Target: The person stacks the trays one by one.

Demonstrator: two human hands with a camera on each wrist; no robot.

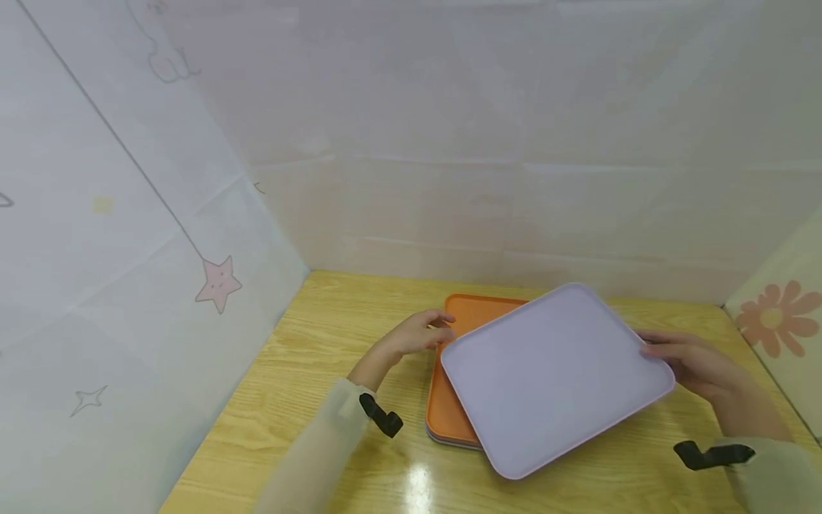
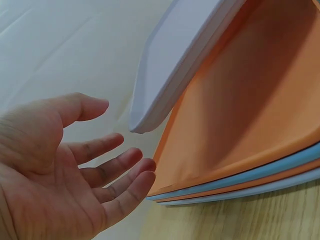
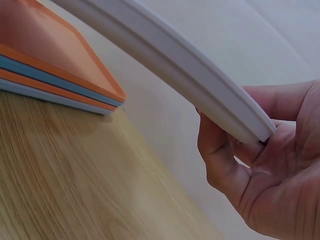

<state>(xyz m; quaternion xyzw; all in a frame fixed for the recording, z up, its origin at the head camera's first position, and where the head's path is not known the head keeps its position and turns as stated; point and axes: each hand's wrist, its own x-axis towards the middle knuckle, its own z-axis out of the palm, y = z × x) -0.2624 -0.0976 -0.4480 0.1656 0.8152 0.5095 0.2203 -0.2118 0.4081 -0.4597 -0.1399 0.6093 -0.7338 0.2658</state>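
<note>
My right hand grips a pale lilac tray by its right edge, thumb on top and fingers underneath. The tray is tilted and turned askew above a stack of trays, whose top one is orange. In the left wrist view a blue tray shows beneath the orange one, with another orange and a pale one lower down. Beside the left edge of the stack is my left hand, its fingers loosely bent. A gap separates that hand from the lilac tray's corner in the left wrist view.
The stack sits on a wood-grain table. Pale printed sheets stand at the back and both sides, with a pink star on the left and an orange flower on the right. Black straps circle both wrists.
</note>
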